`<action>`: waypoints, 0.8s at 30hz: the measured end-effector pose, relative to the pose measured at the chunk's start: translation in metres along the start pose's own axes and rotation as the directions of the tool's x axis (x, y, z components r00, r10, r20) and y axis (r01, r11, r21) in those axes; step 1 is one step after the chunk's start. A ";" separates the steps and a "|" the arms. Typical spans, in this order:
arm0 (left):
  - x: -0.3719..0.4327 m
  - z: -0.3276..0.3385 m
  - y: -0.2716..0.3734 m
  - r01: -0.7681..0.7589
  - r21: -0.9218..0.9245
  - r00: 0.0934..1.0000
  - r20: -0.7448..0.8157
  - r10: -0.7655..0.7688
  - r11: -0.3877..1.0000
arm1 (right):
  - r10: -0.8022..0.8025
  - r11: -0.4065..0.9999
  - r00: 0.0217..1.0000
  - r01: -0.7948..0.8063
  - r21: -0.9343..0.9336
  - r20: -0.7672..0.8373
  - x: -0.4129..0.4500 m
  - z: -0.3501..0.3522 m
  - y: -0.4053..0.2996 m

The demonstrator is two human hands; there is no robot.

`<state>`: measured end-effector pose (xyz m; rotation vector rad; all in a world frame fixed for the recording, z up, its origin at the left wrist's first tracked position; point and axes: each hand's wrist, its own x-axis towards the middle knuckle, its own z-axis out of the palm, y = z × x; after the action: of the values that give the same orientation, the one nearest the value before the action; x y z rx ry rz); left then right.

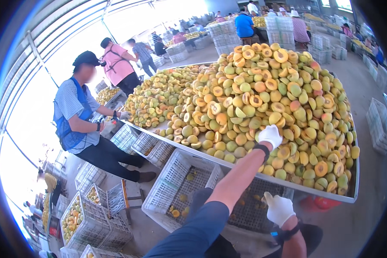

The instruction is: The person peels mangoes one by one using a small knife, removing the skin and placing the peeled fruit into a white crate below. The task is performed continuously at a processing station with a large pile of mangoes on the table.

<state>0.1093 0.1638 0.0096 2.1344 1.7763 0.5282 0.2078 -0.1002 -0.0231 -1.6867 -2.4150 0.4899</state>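
Note:
A large heap of halved and whole yellow-green stone fruit point(245, 106), apricots or peaches, covers a metal-edged table point(193, 151). My left hand point(271, 135), in a white glove, reaches onto the near side of the heap and touches the fruit; whether it grips one is hidden. My right hand point(280, 209), gloved too, is below the table's near edge, over a dark-bottomed plastic crate point(254, 206). Its thumb and finger are close together at a small brownish thing that I cannot make out. Left of that crate stands a white crate point(161, 190) with a few fruit pieces inside.
A co-worker point(80, 106) in a blue vest stands at the table's left side. Crates filled with fruit point(84, 222) and a small folding stool point(124, 196) are on the floor at lower left. Stacked crates point(225, 35) and seated people lie beyond the table.

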 end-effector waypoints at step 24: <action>-0.142 -0.054 -0.085 0.271 -0.928 0.962 0.272 -0.030 0.258 | -0.004 0.980 0.979 0.045 0.194 -0.204 0.018 -0.008 -0.013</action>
<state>-0.0134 0.0396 0.0066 1.0248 0.9827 0.9744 0.1926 -0.0865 -0.0117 -1.5407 -2.1630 0.5090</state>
